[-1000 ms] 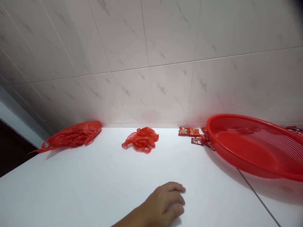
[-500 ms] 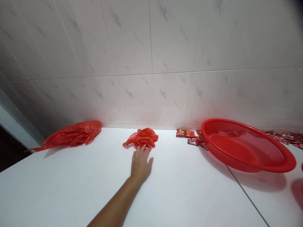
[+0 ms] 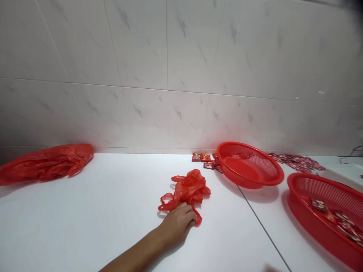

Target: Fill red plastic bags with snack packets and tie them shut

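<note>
The left hand [image 3: 178,223] is clenched on the lower end of a crumpled red plastic bag [image 3: 185,190], which lies on a white desk [image 3: 113,226]. The right hand is not in view, so its state cannot be told.

Well to the left of the left hand, a longer red plastic bag [image 3: 45,163] lies along the foot of the wall. Ahead and to the right, small red sachets [image 3: 201,157] lie just beside a red mesh basket [image 3: 246,181]. A second red mesh basket [image 3: 309,236], nearer on the right, holds more sachets [image 3: 337,221]. A loose spread of red sachets [image 3: 296,161] lies between the baskets and the wall.

A dark seam [image 3: 263,226] crosses the desk to the right of the left hand. Behind the desk rises a wall of grey-veined white tiles [image 3: 141,56]. A thin black cable [image 3: 353,151] shows at the far right.
</note>
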Tool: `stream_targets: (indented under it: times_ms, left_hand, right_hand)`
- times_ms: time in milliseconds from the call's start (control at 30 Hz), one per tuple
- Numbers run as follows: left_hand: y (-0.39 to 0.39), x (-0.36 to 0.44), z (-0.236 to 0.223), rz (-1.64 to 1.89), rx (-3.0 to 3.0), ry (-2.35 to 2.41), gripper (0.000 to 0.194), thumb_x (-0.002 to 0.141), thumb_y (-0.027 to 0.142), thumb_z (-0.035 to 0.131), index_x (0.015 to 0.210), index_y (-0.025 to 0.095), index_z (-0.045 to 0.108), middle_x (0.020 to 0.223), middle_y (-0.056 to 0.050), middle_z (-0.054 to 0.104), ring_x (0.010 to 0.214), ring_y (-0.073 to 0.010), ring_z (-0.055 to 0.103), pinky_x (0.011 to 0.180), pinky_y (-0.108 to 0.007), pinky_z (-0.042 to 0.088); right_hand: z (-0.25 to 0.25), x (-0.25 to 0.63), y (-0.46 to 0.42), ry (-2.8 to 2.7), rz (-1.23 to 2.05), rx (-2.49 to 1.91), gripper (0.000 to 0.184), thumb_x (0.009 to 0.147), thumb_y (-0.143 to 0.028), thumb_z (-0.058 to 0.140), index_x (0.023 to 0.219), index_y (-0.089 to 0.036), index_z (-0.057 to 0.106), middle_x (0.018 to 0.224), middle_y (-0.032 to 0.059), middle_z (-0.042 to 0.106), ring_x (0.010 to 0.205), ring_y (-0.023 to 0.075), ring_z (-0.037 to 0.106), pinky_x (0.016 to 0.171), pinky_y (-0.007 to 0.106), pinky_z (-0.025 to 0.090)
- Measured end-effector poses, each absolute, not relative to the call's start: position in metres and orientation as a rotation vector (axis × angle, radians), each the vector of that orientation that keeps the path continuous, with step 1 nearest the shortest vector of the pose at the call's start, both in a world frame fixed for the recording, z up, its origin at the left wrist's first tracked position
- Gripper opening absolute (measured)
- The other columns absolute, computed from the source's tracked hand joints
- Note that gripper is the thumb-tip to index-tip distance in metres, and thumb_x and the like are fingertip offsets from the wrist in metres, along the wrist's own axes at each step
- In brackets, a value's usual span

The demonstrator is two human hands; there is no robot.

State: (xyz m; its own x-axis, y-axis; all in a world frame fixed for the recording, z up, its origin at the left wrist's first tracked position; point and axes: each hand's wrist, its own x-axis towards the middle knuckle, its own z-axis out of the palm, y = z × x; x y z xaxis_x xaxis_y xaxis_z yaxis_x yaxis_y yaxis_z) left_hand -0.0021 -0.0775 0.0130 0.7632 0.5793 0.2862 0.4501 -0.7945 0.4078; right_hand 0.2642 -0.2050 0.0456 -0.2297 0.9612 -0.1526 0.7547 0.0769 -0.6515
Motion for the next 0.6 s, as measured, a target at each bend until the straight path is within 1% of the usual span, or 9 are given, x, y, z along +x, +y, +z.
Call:
stream_targets:
  times_ms: [100,167,200,267,333,400,467,533,600]
  left_hand:
    - [-0.079,-0.008,0.026,0.634,2.605,0.646,0.022,0.098,0.012,0.048,0.087,0.022,0.064,0.092,-0.004,0.067,0.088,-0.0203,0.057,0.083,-0.036,0.048]
    - [-0.077,-0.015,0.033,0.676,2.555,0.622,0.021,0.098,0.014,0.049,0.091,0.023,0.066,0.107,-0.006,0.068,0.105,-0.0233,0.059,0.095,-0.041,0.05]
    - [-0.075,-0.019,0.035,0.687,2.516,0.63,0.018,0.098,0.016,0.051,0.093,0.023,0.067,0.12,-0.008,0.067,0.118,-0.0264,0.057,0.103,-0.045,0.049]
    - [-0.069,-0.029,0.036,0.699,2.404,0.673,0.014,0.099,0.026,0.055,0.095,0.023,0.068,0.149,-0.009,0.056,0.146,-0.0338,0.041,0.118,-0.056,0.042]
    - [-0.061,-0.038,0.034,0.742,2.252,0.706,0.022,0.101,0.041,0.057,0.094,0.023,0.067,0.163,-0.008,0.045,0.158,-0.0376,0.025,0.125,-0.063,0.032]
    - [-0.052,-0.045,0.031,0.829,2.076,0.699,0.033,0.103,0.053,0.054,0.093,0.024,0.064,0.164,-0.008,0.046,0.16,-0.0371,0.025,0.127,-0.064,0.029]
    - [-0.045,-0.049,0.027,0.911,1.922,0.668,0.037,0.104,0.06,0.049,0.1,0.026,0.063,0.162,-0.007,0.049,0.159,-0.0346,0.031,0.126,-0.063,0.032]
    - [-0.039,-0.051,0.025,0.929,1.868,0.666,0.039,0.106,0.062,0.045,0.124,0.031,0.061,0.167,-0.006,0.044,0.16,-0.0323,0.031,0.126,-0.062,0.034]
    - [-0.036,-0.053,0.022,0.859,1.98,0.734,0.057,0.105,0.065,0.045,0.155,0.037,0.043,0.175,-0.007,0.03,0.162,-0.0322,0.024,0.128,-0.061,0.03]
  right_hand:
    - [0.051,0.256,-0.148,-2.02,0.931,-1.629,0.053,0.09,-0.052,0.072,0.142,-0.044,0.064,0.088,0.0022,0.075,0.086,0.0267,0.074,0.075,0.04,0.058]
    - [0.046,0.24,-0.103,-1.981,0.972,-1.554,0.08,0.077,-0.038,0.08,0.153,-0.032,0.056,0.093,0.0033,0.078,0.083,0.0258,0.073,0.075,0.037,0.056]
    - [0.041,0.232,-0.082,-1.95,0.967,-1.531,0.082,0.073,-0.035,0.081,0.151,-0.028,0.058,0.101,0.0056,0.078,0.086,0.0264,0.072,0.077,0.037,0.055]
    - [0.026,0.217,-0.05,-1.838,0.907,-1.454,0.062,0.076,-0.031,0.073,0.137,-0.024,0.07,0.112,0.0076,0.078,0.094,0.0266,0.072,0.085,0.037,0.054]
    - [0.009,0.212,-0.031,-1.705,0.858,-1.368,0.038,0.08,-0.027,0.062,0.114,-0.023,0.079,0.11,0.0062,0.079,0.099,0.0256,0.07,0.091,0.037,0.051]
    - [-0.004,0.216,-0.024,-1.555,0.942,-1.261,0.024,0.081,-0.025,0.058,0.092,-0.021,0.079,0.094,0.0045,0.077,0.087,0.0228,0.068,0.083,0.034,0.05]
    - [-0.011,0.228,-0.025,-1.411,1.103,-1.159,0.017,0.083,-0.032,0.061,0.08,-0.019,0.072,0.075,0.0018,0.069,0.066,0.0182,0.058,0.066,0.031,0.045]
    - [-0.013,0.24,-0.031,-1.308,1.216,-1.086,0.023,0.083,-0.04,0.064,0.073,-0.019,0.065,0.065,-0.0004,0.06,0.056,0.0151,0.049,0.058,0.029,0.039]
    - [-0.012,0.248,-0.039,-1.2,1.322,-1.02,0.025,0.079,-0.041,0.07,0.071,-0.019,0.064,0.064,0.0001,0.06,0.057,0.0148,0.051,0.058,0.028,0.04]
